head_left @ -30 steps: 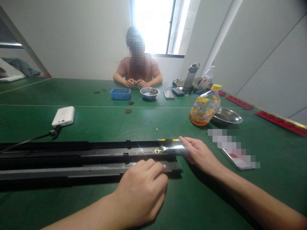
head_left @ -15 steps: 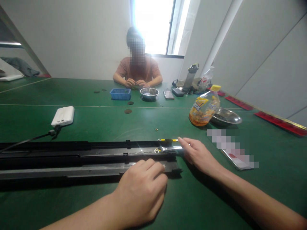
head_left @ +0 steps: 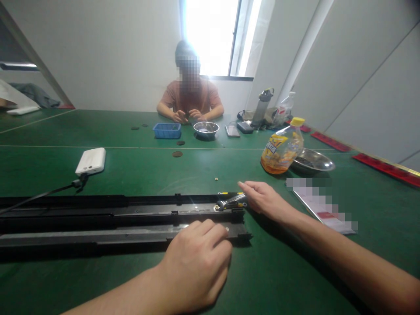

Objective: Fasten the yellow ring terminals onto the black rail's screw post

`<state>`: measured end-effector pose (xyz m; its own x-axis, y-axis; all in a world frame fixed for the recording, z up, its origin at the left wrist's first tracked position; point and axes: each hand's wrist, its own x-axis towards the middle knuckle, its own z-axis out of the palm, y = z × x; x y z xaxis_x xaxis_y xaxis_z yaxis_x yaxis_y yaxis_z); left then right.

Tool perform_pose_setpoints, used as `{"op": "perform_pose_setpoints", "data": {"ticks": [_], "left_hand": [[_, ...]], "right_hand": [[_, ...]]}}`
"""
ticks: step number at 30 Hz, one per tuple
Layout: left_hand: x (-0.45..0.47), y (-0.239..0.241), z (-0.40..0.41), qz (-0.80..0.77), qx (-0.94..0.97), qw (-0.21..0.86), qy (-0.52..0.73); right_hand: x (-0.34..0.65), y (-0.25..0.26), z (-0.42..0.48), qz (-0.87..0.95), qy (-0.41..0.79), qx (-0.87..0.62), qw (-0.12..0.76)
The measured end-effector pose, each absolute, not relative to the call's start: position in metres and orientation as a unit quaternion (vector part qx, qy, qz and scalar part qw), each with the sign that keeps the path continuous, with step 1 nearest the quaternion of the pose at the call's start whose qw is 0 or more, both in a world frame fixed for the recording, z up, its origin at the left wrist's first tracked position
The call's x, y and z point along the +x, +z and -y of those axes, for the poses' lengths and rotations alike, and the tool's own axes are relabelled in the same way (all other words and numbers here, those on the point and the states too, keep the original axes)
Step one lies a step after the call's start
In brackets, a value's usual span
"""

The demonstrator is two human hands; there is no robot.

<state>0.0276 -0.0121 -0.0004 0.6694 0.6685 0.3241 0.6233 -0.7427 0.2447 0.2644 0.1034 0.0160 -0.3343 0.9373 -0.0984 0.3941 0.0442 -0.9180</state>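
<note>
My right hand [head_left: 262, 199] grips a silver wrench [head_left: 231, 201], its head on a small fastener [head_left: 216, 208] inside the far black rail [head_left: 147, 210]. A wire with yellow sleeves [head_left: 226, 193] lies by that rail's right end. Closed over the near black rail [head_left: 131, 236], close to its right end, is my left hand [head_left: 198, 258]; its fingertips are hidden. Just beyond the rails, a small brass-coloured ring or nut [head_left: 216, 179] lies on the green table [head_left: 141, 175].
A white box [head_left: 91, 160] with a black cable stands left. To the right are a cut plastic bottle [head_left: 282, 148], a metal bowl [head_left: 313, 161] and a phone-like slab [head_left: 321, 205]. Across the table sits a person [head_left: 190, 100] behind a blue basket [head_left: 167, 130] and a steel bowl [head_left: 206, 129].
The wrench has swung, its handle now angled up and away from me with my right hand. My left hand stays on the near rail. The whole view has shifted slightly.
</note>
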Motion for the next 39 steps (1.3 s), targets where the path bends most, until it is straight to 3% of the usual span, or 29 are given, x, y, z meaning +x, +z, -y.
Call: {"op": "perform_pose_setpoints", "data": {"ticks": [12, 26, 39], "left_hand": [[0.028, -0.001, 0.011, -0.354, 0.913, 0.052, 0.195], [0.029, 0.000, 0.012, -0.352, 0.912, 0.051, 0.203], [0.028, 0.000, 0.012, -0.353, 0.912, 0.058, 0.200]], "right_hand": [[0.267, 0.018, -0.103, 0.696, 0.428, -0.511, 0.265], [0.264, 0.019, -0.059, 0.632, 0.509, -0.517, 0.272], [0.292, 0.034, -0.085, 0.649, 0.520, -0.500, 0.241]]}}
